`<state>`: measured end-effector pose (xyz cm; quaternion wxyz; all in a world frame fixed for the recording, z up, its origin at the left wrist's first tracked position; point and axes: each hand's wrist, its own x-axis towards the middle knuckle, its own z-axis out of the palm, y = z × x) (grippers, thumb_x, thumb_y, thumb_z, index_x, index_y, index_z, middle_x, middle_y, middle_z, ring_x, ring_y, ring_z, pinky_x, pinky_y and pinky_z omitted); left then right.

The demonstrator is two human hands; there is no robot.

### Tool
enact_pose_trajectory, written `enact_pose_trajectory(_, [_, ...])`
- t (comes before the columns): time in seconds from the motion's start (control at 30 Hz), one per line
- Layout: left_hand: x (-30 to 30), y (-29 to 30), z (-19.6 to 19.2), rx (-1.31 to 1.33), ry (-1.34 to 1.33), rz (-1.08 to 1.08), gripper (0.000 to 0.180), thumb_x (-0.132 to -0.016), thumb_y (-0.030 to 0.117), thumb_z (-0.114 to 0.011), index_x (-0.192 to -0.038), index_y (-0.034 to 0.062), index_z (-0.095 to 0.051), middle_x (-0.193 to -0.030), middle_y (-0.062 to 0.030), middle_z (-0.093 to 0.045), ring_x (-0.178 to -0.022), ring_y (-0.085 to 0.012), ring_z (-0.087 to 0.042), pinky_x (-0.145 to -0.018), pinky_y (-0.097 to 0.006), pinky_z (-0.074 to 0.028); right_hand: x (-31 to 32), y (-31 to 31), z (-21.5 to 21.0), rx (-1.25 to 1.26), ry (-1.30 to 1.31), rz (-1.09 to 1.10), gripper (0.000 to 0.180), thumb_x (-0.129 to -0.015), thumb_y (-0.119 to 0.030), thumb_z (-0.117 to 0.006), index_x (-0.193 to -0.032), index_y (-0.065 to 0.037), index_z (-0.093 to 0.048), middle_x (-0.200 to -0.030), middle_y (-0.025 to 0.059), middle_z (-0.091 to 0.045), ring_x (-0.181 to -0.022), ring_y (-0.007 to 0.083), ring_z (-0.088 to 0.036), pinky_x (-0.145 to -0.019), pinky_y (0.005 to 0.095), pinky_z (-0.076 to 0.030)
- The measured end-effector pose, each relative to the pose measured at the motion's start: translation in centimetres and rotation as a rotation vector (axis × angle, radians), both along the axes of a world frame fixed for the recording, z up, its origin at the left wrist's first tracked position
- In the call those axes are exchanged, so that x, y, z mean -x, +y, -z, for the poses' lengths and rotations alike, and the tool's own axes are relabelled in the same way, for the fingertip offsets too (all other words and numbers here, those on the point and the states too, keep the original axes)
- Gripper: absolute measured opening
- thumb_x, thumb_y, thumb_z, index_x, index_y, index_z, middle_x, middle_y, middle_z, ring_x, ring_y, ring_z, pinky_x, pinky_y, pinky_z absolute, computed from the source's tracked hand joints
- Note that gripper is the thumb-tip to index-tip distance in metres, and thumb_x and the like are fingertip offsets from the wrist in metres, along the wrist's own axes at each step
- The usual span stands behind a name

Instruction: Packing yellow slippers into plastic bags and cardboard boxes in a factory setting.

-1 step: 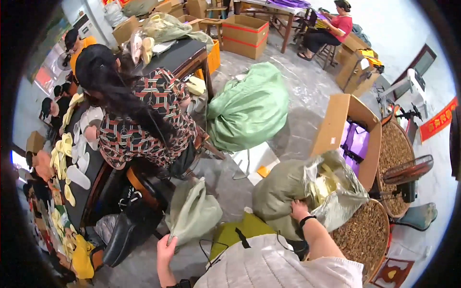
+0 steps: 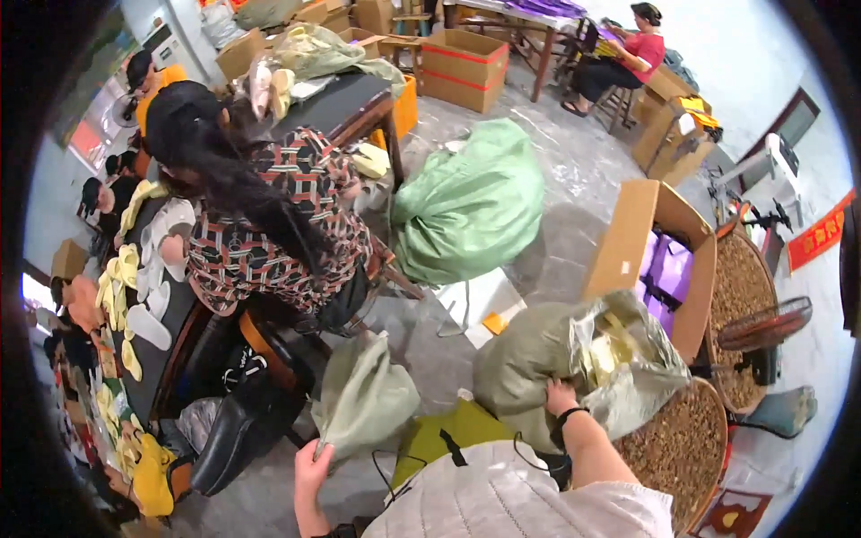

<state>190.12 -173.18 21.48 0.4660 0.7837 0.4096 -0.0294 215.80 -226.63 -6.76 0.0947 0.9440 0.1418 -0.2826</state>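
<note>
At the lower left, my left hand (image 2: pixel 312 464) pinches the edge of a small grey-green sack (image 2: pixel 369 391), which hangs in loose folds. A fuller grey-green sack (image 2: pixel 513 360) stands to the right with its mouth spread wide, showing a shiny clear liner and pale yellow things (image 2: pixel 610 348) inside. My right hand (image 2: pixel 561 399) is closed on this sack's side just below the mouth; its fingertips are partly hidden in the cloth. An olive-green cloth (image 2: pixel 437 432) lies in front of my body.
A carton (image 2: pixel 619 240) with purple packs (image 2: pixel 665 269) stands behind the full sack. Round trays (image 2: pixel 682 430) of brown pieces and a fan (image 2: pixel 762 323) are at right. A tied green sack (image 2: pixel 471 202) is ahead. A co-worker (image 2: pixel 269 215) sits left, beside a table of pale slippers (image 2: pixel 148 327).
The whole view has shifted slightly. Both my hands stay where they were on the two sacks.
</note>
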Motion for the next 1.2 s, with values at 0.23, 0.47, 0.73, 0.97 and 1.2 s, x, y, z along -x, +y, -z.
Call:
enact_pose_trajectory(0.23, [3.0, -2.7, -1.8, -0.026, -0.036, -0.036, 0.027, -0.085, 0.019, -0.071, -0.101, -0.0022, -0.068, -0.075, 0.0001, -0.063, -0.071, -0.0070, -0.054, -0.065, -0.027, -0.046, -3.4, 0.5, -2.1, 0.220, 0.296, 0.214, 0.085, -0.079, -0.028, -0.067, -0.149, -0.003, -0.026, -0.155, 0.0175, -0.028, -0.141, 0.0311, -0.033, -0.112, 0.0411, -0.033])
enact_pose_trajectory(0.47, [3.8, -1.8, -2.1, 0.049, -0.084, -0.001, 0.028, -0.086, 0.020, -0.071, -0.102, -0.0024, -0.068, -0.076, 0.0000, -0.063, -0.071, -0.0075, -0.054, -0.066, -0.028, -0.047, -3.5, -1.1, -1.9, 0.092, 0.189, 0.239, 0.101, -0.066, -0.043, -0.081, -0.146, -0.001, -0.036, -0.146, 0.0165, -0.042, -0.134, 0.0279, -0.043, -0.108, 0.0421, -0.041])
enact_pose_trajectory(0.73, [5.9, -0.8, -2.0, 0.072, -0.133, 0.016, 0.030, -0.086, 0.023, -0.071, -0.104, -0.0017, -0.068, -0.079, -0.0033, -0.067, -0.074, -0.0091, -0.057, -0.069, -0.029, -0.049, 0.6, -0.2, -4.6, -0.038, 0.093, 0.081, 0.114, -0.058, -0.057, -0.082, -0.148, -0.006, -0.035, -0.150, 0.0182, -0.038, -0.134, 0.0326, -0.043, -0.110, 0.0418, -0.040])
enact_pose_trajectory(0.97, [8.1, -0.1, -1.5, 0.061, -0.075, -0.043, 0.027, -0.085, 0.017, -0.072, -0.103, -0.0024, -0.067, -0.081, -0.0040, -0.067, -0.076, -0.0090, -0.057, -0.071, -0.028, -0.049, 1.4, 1.9, -7.5, -0.140, 0.113, 0.051, 0.109, -0.059, -0.058, -0.081, -0.146, -0.006, -0.039, -0.144, 0.0206, -0.045, -0.133, 0.0341, -0.044, -0.109, 0.0411, -0.040])
enact_pose_trajectory(1.2, [8.7, -1.4, -4.3, 0.074, 0.017, -0.236, 0.026, -0.086, 0.016, -0.070, -0.102, -0.0041, -0.067, -0.081, -0.0026, -0.067, -0.076, -0.0082, -0.056, -0.071, -0.028, -0.048, -1.5, 4.5, -9.9, -0.285, 0.248, 0.019, 0.099, -0.064, -0.058, -0.079, -0.141, -0.004, -0.047, -0.141, 0.0232, -0.049, -0.131, 0.0362, -0.046, -0.108, 0.0422, -0.040])
